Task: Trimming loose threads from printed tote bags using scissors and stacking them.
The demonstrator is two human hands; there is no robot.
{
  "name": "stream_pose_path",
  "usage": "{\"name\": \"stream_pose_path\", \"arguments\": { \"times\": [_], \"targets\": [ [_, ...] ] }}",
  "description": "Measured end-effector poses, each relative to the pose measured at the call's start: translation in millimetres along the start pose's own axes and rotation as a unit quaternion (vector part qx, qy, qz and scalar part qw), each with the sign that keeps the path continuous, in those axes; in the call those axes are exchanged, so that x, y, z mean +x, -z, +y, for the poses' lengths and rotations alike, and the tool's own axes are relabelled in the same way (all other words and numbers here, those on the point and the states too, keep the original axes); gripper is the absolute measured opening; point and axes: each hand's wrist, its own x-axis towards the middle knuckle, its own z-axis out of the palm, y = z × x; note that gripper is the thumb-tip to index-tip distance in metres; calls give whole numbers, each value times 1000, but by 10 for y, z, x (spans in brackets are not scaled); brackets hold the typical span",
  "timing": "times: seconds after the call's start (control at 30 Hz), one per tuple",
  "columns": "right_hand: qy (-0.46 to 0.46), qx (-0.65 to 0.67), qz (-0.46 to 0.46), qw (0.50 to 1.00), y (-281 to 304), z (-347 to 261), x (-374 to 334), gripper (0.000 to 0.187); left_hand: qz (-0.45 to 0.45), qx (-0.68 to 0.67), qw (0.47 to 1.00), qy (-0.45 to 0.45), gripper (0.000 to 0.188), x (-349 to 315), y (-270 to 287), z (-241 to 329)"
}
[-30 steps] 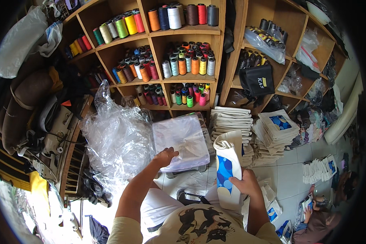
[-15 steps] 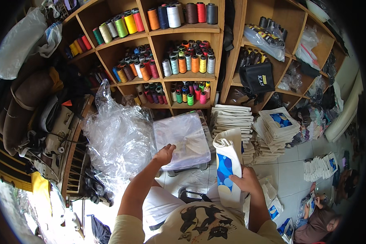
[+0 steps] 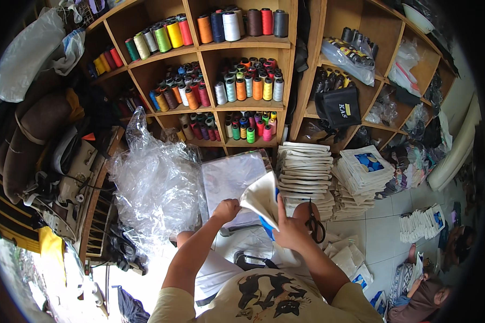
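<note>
- Wooden shelves [image 3: 246,46] filled with coloured thread spools [image 3: 241,89] stand along the far side of a tiled floor [image 3: 382,237].
- White cloth [image 3: 258,195] with a blue print is held up, slanting, over the near right corner of a stack of clear plastic sheets [image 3: 223,183].
- Left hand [image 3: 226,210]: its fingers are curled tight, pinching the cloth's left edge.
- Right hand [image 3: 293,233]: its fingers grip the cloth's blue side, one finger stretched upward along it.
- Black-handled scissors [image 3: 316,230] are just beside the right hand.
- Crumpled clear plastic [image 3: 156,188] bulges at the stack's left edge; piles of folded cloth [image 3: 305,167] stand past its right edge.
</note>
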Motion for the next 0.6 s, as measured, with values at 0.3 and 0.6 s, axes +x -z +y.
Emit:
{"name": "stream_pose_path", "arguments": {
  "times": [0.3, 0.6],
  "targets": [
    [-14, -100, -95, 990, -337, -404, 268, 101, 18, -121, 992, 5, 21, -7, 137, -344],
    [-38, -135, -142, 980, -733, -334, 528, 93, 51, -145, 985, 82, 23, -107, 486, -217]
  ]
}}
